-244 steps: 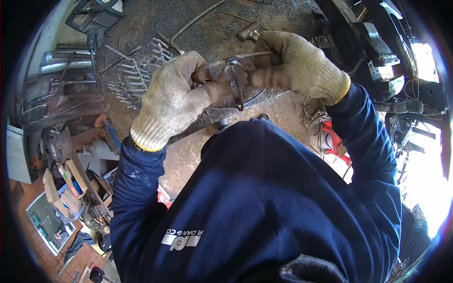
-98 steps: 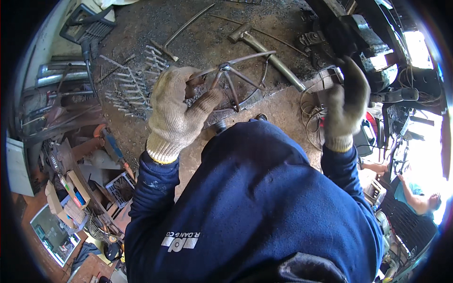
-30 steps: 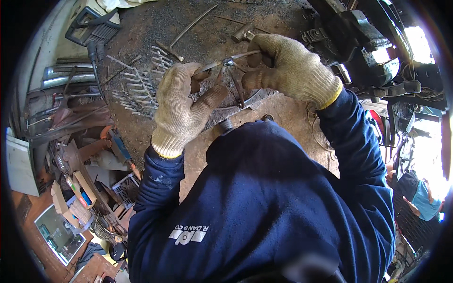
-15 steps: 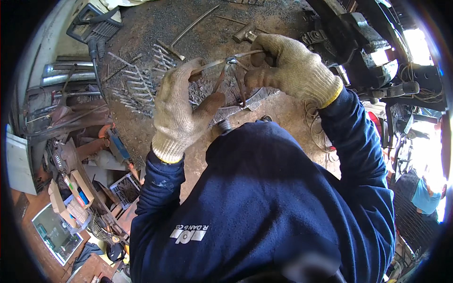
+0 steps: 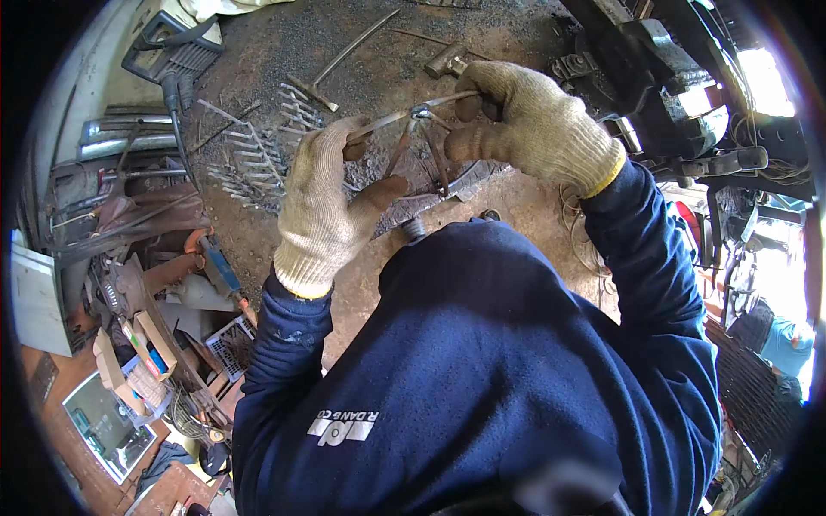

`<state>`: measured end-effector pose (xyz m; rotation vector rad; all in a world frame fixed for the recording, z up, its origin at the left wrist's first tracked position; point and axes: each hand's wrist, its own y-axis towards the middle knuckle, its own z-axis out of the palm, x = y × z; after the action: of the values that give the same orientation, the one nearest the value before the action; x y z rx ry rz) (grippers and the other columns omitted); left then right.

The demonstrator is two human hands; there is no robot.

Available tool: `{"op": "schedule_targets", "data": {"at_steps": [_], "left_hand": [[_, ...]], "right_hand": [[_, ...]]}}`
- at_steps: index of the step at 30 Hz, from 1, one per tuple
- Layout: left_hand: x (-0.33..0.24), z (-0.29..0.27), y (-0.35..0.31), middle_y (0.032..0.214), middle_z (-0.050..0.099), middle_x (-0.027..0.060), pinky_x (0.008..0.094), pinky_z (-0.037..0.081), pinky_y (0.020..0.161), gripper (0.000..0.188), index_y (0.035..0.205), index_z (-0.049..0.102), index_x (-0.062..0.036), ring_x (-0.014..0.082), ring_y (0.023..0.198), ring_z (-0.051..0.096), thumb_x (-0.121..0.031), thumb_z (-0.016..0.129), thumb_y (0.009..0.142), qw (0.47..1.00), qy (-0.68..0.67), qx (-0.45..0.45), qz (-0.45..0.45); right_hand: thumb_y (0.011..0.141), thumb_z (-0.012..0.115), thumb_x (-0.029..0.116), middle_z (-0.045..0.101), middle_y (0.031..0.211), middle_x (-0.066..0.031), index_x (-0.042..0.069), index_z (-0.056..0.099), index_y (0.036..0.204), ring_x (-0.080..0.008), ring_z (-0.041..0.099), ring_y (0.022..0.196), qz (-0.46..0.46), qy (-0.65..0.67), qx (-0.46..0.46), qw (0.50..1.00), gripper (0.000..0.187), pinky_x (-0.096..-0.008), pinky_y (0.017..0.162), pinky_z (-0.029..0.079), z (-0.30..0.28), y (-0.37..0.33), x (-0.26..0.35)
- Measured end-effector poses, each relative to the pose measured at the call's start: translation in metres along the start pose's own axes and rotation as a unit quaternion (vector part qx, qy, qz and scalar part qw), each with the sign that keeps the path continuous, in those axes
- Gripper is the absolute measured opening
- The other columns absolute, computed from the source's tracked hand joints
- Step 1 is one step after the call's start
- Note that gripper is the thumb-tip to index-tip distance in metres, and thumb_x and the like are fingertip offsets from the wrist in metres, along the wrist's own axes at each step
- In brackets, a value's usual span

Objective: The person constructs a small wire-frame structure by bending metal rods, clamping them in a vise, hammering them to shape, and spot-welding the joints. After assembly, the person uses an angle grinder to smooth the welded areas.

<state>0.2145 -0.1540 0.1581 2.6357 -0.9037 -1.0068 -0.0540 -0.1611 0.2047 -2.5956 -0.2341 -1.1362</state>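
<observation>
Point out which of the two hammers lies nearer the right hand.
The thick-headed hammer, partly hidden behind the right hand; the other hammer, slim-headed, lies farther left, uncovered.

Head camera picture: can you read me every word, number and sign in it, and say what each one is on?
Dark blue top: white lettering beside a blocky white logo, upside down in the picture; I won't copy out what it says.
Open cardboard box, on the left: any print is too small to read.
I can't make out other words, numbers or signs.
</observation>
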Motion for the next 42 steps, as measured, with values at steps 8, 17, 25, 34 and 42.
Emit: {"op": "schedule_targets", "data": {"at_steps": [8, 17, 25, 34, 42], "left_hand": [[0.003, 0.003, -0.002, 0.116, 0.063, 0.0157, 0.0388, 0.057, 0.088, 0.076, 0.136, 0.053, 0.0002, 0.0268, 0.100, 0.068, -0.025, 0.091, 0.075, 1.000, -0.008, -0.006, 0.013], [0.001, -0.001, 0.001, 0.120, 0.060, 0.0165, 0.0380, 0.057, 0.088, 0.075, 0.136, 0.052, 0.0005, 0.0266, 0.100, 0.067, -0.031, 0.089, 0.079, 1.000, -0.016, 0.013, -0.003], [0.000, 0.002, 0.003, 0.114, 0.061, 0.0165, 0.0387, 0.056, 0.088, 0.071, 0.135, 0.053, 0.0015, 0.0275, 0.099, 0.067, -0.030, 0.088, 0.081, 1.000, -0.019, -0.001, 0.011], [-0.009, 0.014, 0.008, 0.097, 0.060, 0.0110, 0.0376, 0.052, 0.078, 0.049, 0.122, 0.058, 0.0001, 0.0221, 0.085, 0.060, -0.019, 0.084, 0.084, 0.999, -0.013, -0.052, -0.001], [-0.002, 0.032, 0.008, 0.086, 0.061, 0.0060, 0.0354, 0.049, 0.070, 0.054, 0.108, 0.062, -0.0020, 0.0186, 0.073, 0.057, -0.026, 0.093, 0.071, 0.992, -0.002, -0.125, -0.005]], "right_hand": [[0.078, 0.089, 0.040, 0.066, 0.128, -0.0176, 0.006, 0.061, 0.136, -0.0312, 0.066, 0.119, -0.109, 0.005, -0.129, 0.986, 0.073, -0.0403, 0.101, 0.055, 0.009, -0.009, -0.014], [0.091, 0.074, 0.045, 0.064, 0.131, -0.0186, 0.008, 0.061, 0.137, -0.0353, 0.064, 0.121, -0.147, -0.042, -0.169, 0.974, 0.060, -0.0444, 0.105, 0.051, 0.017, -0.018, -0.030], [0.079, 0.083, 0.051, 0.075, 0.099, -0.0167, 0.002, 0.069, 0.118, -0.0301, 0.074, 0.094, -0.014, -0.035, -0.025, 0.999, 0.064, -0.0402, 0.083, 0.059, -0.004, 0.006, -0.010], [0.073, 0.086, 0.057, 0.075, 0.105, -0.0190, 0.002, 0.070, 0.120, -0.0326, 0.073, 0.100, 0.002, -0.089, 0.003, 0.996, 0.073, -0.0419, 0.088, 0.058, -0.010, 0.011, -0.004], [0.075, 0.085, 0.057, 0.074, 0.104, -0.0197, 0.002, 0.069, 0.118, -0.0348, 0.072, 0.100, -0.007, -0.046, -0.006, 0.999, 0.072, -0.0428, 0.088, 0.057, -0.008, 0.007, -0.005]]}}
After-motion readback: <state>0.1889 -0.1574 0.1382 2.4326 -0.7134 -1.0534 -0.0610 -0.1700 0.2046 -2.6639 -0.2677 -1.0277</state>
